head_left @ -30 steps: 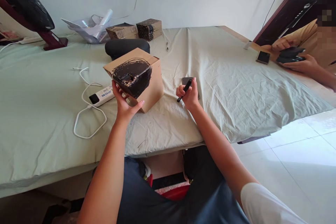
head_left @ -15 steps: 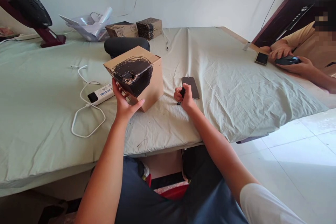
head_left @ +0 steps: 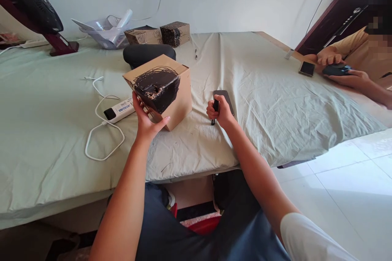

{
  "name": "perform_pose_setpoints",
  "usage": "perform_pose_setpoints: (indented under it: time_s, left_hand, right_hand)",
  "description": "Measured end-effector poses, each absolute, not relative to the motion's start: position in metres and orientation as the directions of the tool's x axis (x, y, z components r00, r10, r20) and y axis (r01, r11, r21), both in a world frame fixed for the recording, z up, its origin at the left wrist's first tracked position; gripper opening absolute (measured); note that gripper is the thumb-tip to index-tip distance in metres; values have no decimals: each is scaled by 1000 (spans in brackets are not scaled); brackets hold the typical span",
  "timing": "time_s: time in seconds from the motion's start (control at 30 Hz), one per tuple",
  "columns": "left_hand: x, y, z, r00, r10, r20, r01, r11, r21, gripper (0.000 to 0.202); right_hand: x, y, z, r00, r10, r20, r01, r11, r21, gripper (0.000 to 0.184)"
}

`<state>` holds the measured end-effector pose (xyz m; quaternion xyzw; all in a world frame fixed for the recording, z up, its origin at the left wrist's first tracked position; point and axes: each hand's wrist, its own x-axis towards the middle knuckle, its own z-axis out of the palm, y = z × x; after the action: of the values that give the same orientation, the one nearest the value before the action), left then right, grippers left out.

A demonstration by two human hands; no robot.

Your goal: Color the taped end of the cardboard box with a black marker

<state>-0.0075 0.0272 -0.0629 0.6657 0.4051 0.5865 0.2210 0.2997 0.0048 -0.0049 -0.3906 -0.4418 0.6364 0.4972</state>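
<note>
A brown cardboard box (head_left: 183, 98) stands tilted on the cloth-covered table, its near corner scribbled solid black and torn at the edge. My left hand (head_left: 148, 124) grips that box at its lower left, thumb along the front and fingers behind the blackened side. Wrapped in a fist, my right hand (head_left: 222, 110) holds a black marker (head_left: 213, 122) upright, to the right of the box and apart from it. Just behind that fist lies a dark smartphone (head_left: 226, 96), partly covered by the hand.
A white power strip (head_left: 121, 110) with a white cable (head_left: 87, 147) lies left of the box. Behind are a black cushion-like object (head_left: 147, 54), two scribbled boxes (head_left: 176, 34), a clear plastic basket (head_left: 105, 36) and a fan (head_left: 36, 4). Another person (head_left: 352, 59) handles a dark object at right.
My right hand has moved slightly right and toward me with the marker, which now stands more upright. The left hand and box keep their pose; the view has shifted slightly.
</note>
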Motion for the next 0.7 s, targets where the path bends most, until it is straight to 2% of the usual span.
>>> perform_pose_setpoints:
  time_s: [0.37,0.47,0.57,0.63,0.67,0.7]
  left_hand:
    - [-9,29,-66,-17,793,609,270,-583,766,160]
    - [-8,28,-63,-14,799,601,265,-576,773,159]
    - [-7,25,-60,-24,805,593,276,-565,778,158]
    - [-6,23,-59,-43,809,586,279,-553,785,156]
    - [-5,22,-59,-58,815,576,270,-543,795,154]
    - [-4,21,-58,-75,822,565,251,-533,808,153]
  right_hand:
    - [288,4,-10,-110,993,-30,-311,-63,-948,56]
    - [291,7,-13,-73,997,38,-293,15,-956,57]
    - [294,13,-19,5,988,156,-98,156,-983,46]
    - [295,18,-25,36,983,178,62,176,-982,32]
    - [296,20,-29,52,983,174,139,165,-976,34]
    - [296,23,-33,71,983,167,213,148,-966,44]
